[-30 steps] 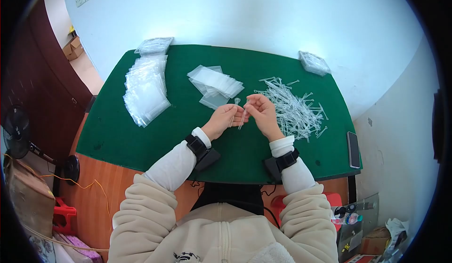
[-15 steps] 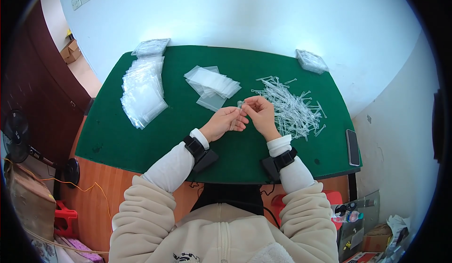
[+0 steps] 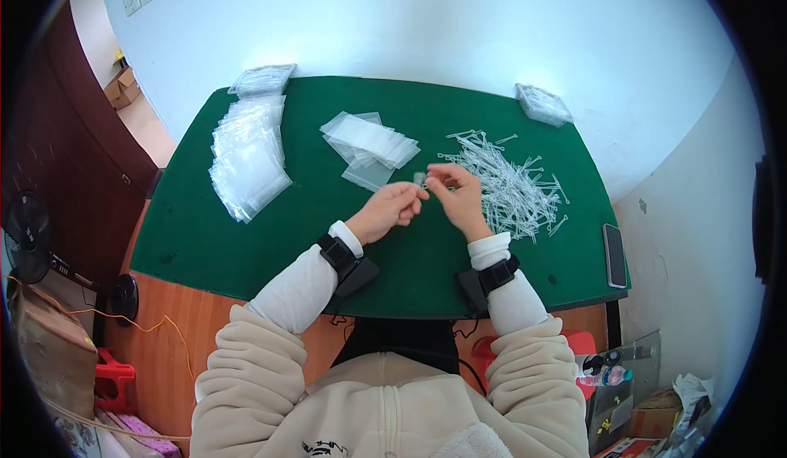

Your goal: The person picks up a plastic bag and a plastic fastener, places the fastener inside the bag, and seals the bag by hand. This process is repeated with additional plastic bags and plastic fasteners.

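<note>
Over the middle of the green table, my left hand [image 3: 388, 211] is closed around a few clear loop-ended sticks [image 3: 420, 178], their heads showing above its fingertips. Most of their length is hidden by the fingers. My right hand [image 3: 456, 197] is just to the right, its thumb and fingers bent together close beside those heads; what sits in its pinch is too small to tell. A heap of similar clear sticks [image 3: 516, 192] spreads to the right of it. Beyond my left hand lie several flat clear plastic bags [image 3: 373, 144], overlapping.
A long fanned row of clear bags [image 3: 247, 159] covers the table's left side, with a filled-looking clear packet [image 3: 264, 80] behind it. Another clear packet [image 3: 543, 106] stands at the far right corner. A phone [image 3: 614, 256] lies at the right edge of the green table [image 3: 328, 241].
My right hand has drawn slightly right and up from my left hand. The left fingers have closed tighter and lower around the clear sticks. Bags and heap look the same.
</note>
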### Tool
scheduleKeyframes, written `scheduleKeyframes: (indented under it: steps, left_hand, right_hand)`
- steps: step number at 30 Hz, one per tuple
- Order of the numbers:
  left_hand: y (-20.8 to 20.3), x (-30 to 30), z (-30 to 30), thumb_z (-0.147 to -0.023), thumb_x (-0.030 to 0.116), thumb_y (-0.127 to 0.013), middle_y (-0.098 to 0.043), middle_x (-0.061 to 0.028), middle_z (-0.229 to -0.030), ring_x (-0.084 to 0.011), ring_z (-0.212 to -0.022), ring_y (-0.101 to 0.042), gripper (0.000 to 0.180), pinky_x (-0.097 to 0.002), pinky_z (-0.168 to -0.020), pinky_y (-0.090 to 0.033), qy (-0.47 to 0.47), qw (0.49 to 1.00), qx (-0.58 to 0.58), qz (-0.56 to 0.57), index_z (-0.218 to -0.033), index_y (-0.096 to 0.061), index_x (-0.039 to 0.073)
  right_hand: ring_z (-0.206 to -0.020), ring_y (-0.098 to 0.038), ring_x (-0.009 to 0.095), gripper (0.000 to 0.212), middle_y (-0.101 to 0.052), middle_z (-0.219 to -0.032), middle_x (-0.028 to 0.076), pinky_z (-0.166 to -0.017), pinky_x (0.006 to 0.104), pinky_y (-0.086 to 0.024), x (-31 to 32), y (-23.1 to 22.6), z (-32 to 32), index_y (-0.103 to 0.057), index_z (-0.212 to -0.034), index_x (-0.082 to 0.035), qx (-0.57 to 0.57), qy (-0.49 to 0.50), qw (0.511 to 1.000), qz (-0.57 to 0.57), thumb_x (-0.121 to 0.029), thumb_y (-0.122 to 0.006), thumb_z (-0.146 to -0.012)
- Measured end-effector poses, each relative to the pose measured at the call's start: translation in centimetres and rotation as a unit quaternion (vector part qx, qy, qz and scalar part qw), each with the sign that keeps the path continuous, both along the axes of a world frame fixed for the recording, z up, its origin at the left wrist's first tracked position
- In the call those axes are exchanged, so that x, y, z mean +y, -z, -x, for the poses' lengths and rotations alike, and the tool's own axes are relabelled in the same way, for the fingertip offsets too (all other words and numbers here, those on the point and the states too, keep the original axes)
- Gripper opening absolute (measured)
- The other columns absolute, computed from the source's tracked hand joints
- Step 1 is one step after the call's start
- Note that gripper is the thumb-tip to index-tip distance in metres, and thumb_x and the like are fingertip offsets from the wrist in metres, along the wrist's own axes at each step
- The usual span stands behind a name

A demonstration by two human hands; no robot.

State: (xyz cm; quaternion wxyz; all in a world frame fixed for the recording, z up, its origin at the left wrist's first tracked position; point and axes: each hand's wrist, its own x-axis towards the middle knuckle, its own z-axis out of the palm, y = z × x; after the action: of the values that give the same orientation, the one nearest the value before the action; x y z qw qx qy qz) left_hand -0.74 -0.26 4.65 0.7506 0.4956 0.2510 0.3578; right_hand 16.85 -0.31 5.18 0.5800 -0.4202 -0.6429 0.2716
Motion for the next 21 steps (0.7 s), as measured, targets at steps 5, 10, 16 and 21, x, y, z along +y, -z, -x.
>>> scheduleKeyframes:
  steps: [5, 10, 16, 21]
  left_hand:
    - [0.3, 2.6, 1.7, -0.097, 0.022, -0.04, -0.042, 0.0031, -0.069, -0.0048, -0.054, -0.031, 0.022, -0.0197, -0.046, -0.026, -0.222, 0.975, -0.025, 0.0, -0.098, -0.053, 0.003]
    - [1.2, 2.8, 2.5, -0.096, 0.02, -0.04, -0.042, 0.004, -0.068, -0.0042, -0.053, -0.032, 0.022, -0.0188, -0.047, -0.027, -0.258, 0.965, -0.051, 0.017, -0.098, -0.053, 0.003]
    - [1.0, 1.8, 1.4, -0.095, 0.016, -0.04, -0.043, 0.0028, -0.07, -0.004, -0.055, -0.033, 0.02, -0.0183, -0.047, -0.027, -0.165, 0.986, 0.007, 0.03, -0.098, -0.052, 0.001]
    - [1.2, 1.7, 1.1, -0.095, 0.017, -0.04, -0.045, 0.0027, -0.07, -0.0042, -0.056, -0.035, 0.021, -0.0179, -0.048, -0.028, -0.151, 0.988, -0.005, 0.025, -0.098, -0.053, 0.001]
  right_hand:
    - [-0.076, -0.059, 0.023, 0.007, -0.063, -0.077, 0.005, -0.067, 0.0329, -0.045, 2.1, 1.0, -3.0, -0.067, -0.08, -0.007, -0.205, 0.147, 0.965, -0.072, -0.009, -0.066, -0.072]
    - [-0.08, -0.055, 0.028, 0.005, -0.061, -0.076, 0.006, -0.07, 0.0391, -0.043, 1.7, 2.1, -3.0, -0.068, -0.074, -0.011, -0.373, 0.164, 0.91, -0.076, -0.011, -0.066, -0.07]
    - [-0.078, -0.052, 0.028, 0.003, -0.059, -0.075, 0.007, -0.07, 0.0392, -0.043, 1.9, 2.8, -2.9, -0.066, -0.072, -0.008, -0.432, 0.188, 0.88, -0.065, -0.011, -0.065, -0.069]
    - [-0.078, -0.052, 0.029, 0.005, -0.059, -0.075, 0.008, -0.07, 0.0398, -0.042, 1.6, 2.2, -2.4, -0.063, -0.072, -0.006, -0.442, 0.191, 0.874, -0.059, -0.008, -0.065, -0.068]
